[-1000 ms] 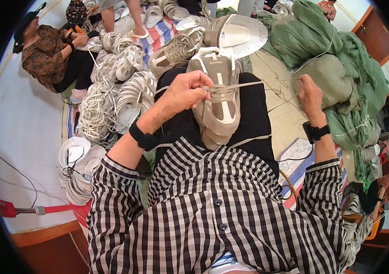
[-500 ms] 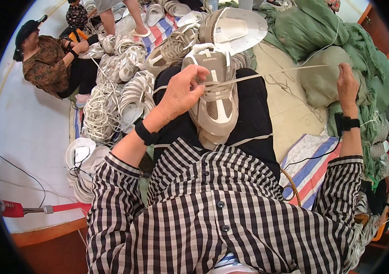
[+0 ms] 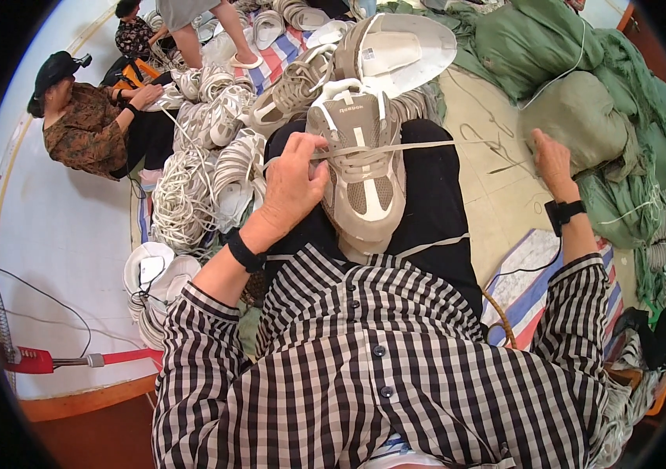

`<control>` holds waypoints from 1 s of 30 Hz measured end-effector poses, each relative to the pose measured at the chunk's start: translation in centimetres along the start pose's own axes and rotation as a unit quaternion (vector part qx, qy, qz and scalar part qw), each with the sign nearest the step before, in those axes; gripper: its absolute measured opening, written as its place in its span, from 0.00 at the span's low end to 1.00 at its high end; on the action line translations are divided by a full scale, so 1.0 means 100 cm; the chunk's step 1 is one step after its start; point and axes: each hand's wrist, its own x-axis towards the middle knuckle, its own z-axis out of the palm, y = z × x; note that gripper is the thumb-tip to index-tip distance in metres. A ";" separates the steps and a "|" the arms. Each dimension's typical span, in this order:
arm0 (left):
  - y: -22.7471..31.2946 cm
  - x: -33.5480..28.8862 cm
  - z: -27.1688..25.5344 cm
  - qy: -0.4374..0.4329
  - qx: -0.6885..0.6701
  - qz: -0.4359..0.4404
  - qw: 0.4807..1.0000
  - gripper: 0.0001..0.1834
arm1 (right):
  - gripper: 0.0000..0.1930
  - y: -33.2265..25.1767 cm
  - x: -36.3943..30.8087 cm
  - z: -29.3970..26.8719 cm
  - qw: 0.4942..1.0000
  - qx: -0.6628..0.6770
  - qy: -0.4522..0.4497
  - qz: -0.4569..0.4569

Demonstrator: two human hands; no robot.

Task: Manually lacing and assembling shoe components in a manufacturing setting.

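A beige and white sneaker (image 3: 364,176) rests upright on my lap, its toe toward me. A flat, pale shoelace (image 3: 419,145) crosses its tongue and runs out to the right. At the shoe's left edge, my left hand (image 3: 295,184) pinches the lace between thumb and fingers. My right hand (image 3: 556,166) is off to the right above the floor, fingers closed around the lace's far stretch; the exact grip is small and partly hidden. Another length of lace (image 3: 434,244) lies across my dark trousers below the shoe.
Beyond the sneaker are a beige shoe (image 3: 294,94) and a large white-lined shoe part (image 3: 403,53). Piled shoe parts (image 3: 231,176) and bundled white laces (image 3: 180,195) lie left. Green sacks (image 3: 583,117) fill the right. A co-worker (image 3: 86,125) sits at far left.
My right hand has moved left and slightly down, nearer the sneaker. My left hand has shifted slightly left and down, to the shoe's edge.
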 end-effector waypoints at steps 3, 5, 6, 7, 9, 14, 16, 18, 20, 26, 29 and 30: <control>-0.014 0.001 -0.006 -0.054 0.025 -0.048 0.997 0.12 | 0.05 -0.018 -0.017 0.000 0.999 0.043 -0.007 -0.014; -0.018 0.001 -0.008 -0.075 0.033 -0.013 0.997 0.11 | 0.05 -0.015 -0.027 -0.006 0.999 0.045 -0.002 0.000; -0.021 0.000 -0.008 -0.095 0.045 0.019 0.994 0.10 | 0.04 -0.012 -0.030 -0.010 0.999 0.050 0.003 0.010; -0.022 -0.003 -0.009 -0.095 0.044 0.020 0.994 0.10 | 0.04 -0.010 -0.033 -0.012 0.999 0.048 0.004 0.010; -0.023 -0.010 -0.011 -0.131 0.043 0.015 0.990 0.07 | 0.05 0.000 -0.038 -0.019 0.998 0.032 -0.006 0.056; -0.049 -0.012 -0.028 -0.059 0.197 0.139 0.969 0.08 | 0.06 0.029 -0.046 -0.035 0.996 -0.020 -0.001 0.092; -0.049 -0.006 -0.053 -0.039 0.274 0.154 0.949 0.10 | 0.06 0.030 -0.040 -0.037 0.994 -0.024 0.014 0.103; -0.053 0.010 -0.045 -0.036 0.275 0.171 0.946 0.13 | 0.07 0.046 -0.047 -0.040 0.992 -0.047 0.011 0.113; -0.057 0.011 -0.045 -0.033 0.285 0.186 0.940 0.15 | 0.08 0.054 -0.050 -0.045 0.991 -0.036 0.023 0.124; -0.122 -0.037 -0.077 -0.038 0.304 0.095 0.947 0.10 | 0.08 0.081 -0.056 -0.029 0.987 0.005 0.044 0.156; -0.154 -0.048 -0.111 -0.017 0.356 0.009 0.934 0.09 | 0.09 0.122 -0.068 -0.030 0.985 0.055 0.073 0.146; -0.157 -0.048 -0.122 -0.003 0.375 -0.024 0.927 0.08 | 0.09 0.138 -0.076 -0.035 0.985 0.052 0.075 0.149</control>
